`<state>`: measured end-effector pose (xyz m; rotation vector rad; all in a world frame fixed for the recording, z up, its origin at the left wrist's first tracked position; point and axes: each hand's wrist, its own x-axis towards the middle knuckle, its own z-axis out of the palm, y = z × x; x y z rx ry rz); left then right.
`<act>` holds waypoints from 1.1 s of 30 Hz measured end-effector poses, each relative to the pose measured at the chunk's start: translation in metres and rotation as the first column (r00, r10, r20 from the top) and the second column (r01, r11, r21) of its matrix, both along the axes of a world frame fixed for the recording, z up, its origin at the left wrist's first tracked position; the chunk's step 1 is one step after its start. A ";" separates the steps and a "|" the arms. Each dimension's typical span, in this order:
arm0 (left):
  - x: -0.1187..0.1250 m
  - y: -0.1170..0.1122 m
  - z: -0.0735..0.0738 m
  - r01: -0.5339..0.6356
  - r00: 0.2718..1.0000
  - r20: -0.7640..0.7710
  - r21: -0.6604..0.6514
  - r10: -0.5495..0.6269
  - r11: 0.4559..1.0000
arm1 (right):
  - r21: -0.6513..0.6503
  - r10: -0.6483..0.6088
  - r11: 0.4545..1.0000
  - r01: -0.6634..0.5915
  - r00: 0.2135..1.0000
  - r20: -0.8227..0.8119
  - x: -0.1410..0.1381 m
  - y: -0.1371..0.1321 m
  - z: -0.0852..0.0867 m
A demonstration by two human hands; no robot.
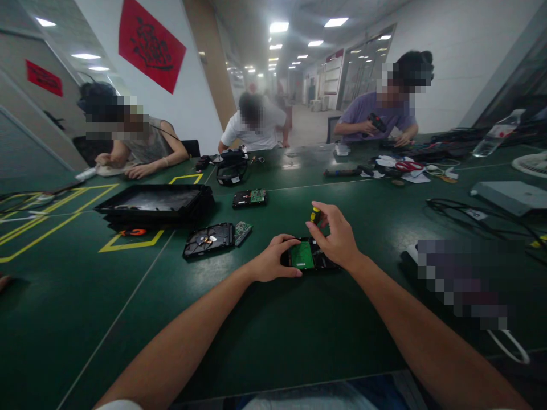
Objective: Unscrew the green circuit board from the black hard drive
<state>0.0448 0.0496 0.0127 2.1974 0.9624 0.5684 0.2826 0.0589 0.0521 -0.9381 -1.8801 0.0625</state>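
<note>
A black hard drive [308,257] with a green circuit board facing up lies on the green table [273,330] in front of me. My left hand [273,261] grips its left edge, fingers curled around it. My right hand [337,233] is above the drive's right side, fingers pinched around the yellow-and-black handle of a small screwdriver [315,215] held upright over the board.
An opened hard drive [209,240] with a loose circuit board [242,231] lies to the left, another drive [250,198] farther back. A stack of black trays [156,205] sits at left. Three people work across the table. Cables and a grey box [510,196] at right.
</note>
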 end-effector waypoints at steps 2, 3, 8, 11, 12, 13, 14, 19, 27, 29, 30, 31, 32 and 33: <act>0.000 0.000 -0.001 -0.005 1.000 0.004 0.000 0.005 1.000 | 0.002 0.001 1.000 -0.001 1.000 0.020 0.000 0.000 0.001; 0.000 0.000 -0.001 -0.009 1.000 0.007 -0.002 0.009 1.000 | -0.003 0.006 1.000 -0.006 1.000 0.026 0.000 -0.001 0.002; 0.001 -0.001 0.001 -0.018 1.000 0.014 -0.010 0.019 1.000 | -0.022 0.022 1.000 -0.022 1.000 0.015 0.000 -0.002 0.002; 0.001 -0.001 0.002 -0.015 1.000 0.010 -0.002 0.015 1.000 | -0.013 0.006 1.000 -0.006 0.999 0.034 0.001 -0.001 0.003; 0.001 -0.001 0.003 -0.013 1.000 0.008 0.001 0.013 1.000 | -0.011 0.003 1.000 -0.003 0.999 0.040 0.001 -0.001 0.003; 0.001 -0.001 0.003 -0.012 1.000 0.006 0.003 0.012 1.000 | -0.010 0.003 1.000 -0.003 0.999 0.044 0.001 -0.001 0.003; 0.001 -0.001 0.002 -0.012 1.000 0.005 0.004 0.011 1.000 | -0.009 0.005 1.000 -0.005 0.999 0.042 0.001 -0.001 0.003; 0.001 -0.001 0.000 -0.021 1.000 0.009 -0.002 0.021 1.000 | -0.006 0.007 1.000 -0.007 1.000 0.020 0.000 -0.001 0.002; 0.001 -0.001 0.001 -0.023 1.000 0.016 -0.004 0.023 1.000 | -0.017 -0.002 1.000 0.002 1.000 0.010 0.000 -0.001 0.001; 0.001 -0.001 0.002 -0.021 1.000 0.011 -0.003 0.021 1.000 | -0.012 -0.014 1.000 0.014 1.000 0.004 -0.001 -0.001 0.001; 0.001 -0.001 0.002 -0.020 1.000 0.008 -0.001 0.020 1.000 | -0.010 -0.015 1.000 0.015 1.000 0.005 -0.001 -0.001 0.001; 0.001 -0.001 0.002 -0.018 1.000 0.006 0.000 0.018 1.000 | -0.007 -0.013 1.000 0.013 1.000 0.008 -0.001 -0.001 0.002; 0.000 -0.001 0.001 -0.014 1.000 0.004 0.001 0.014 1.000 | -0.005 -0.009 1.000 0.009 1.000 0.011 -0.001 -0.001 0.002; 0.000 -0.001 0.001 -0.012 1.000 0.004 0.003 0.012 1.000 | -0.004 -0.005 1.000 0.005 1.000 0.012 -0.001 -0.001 0.002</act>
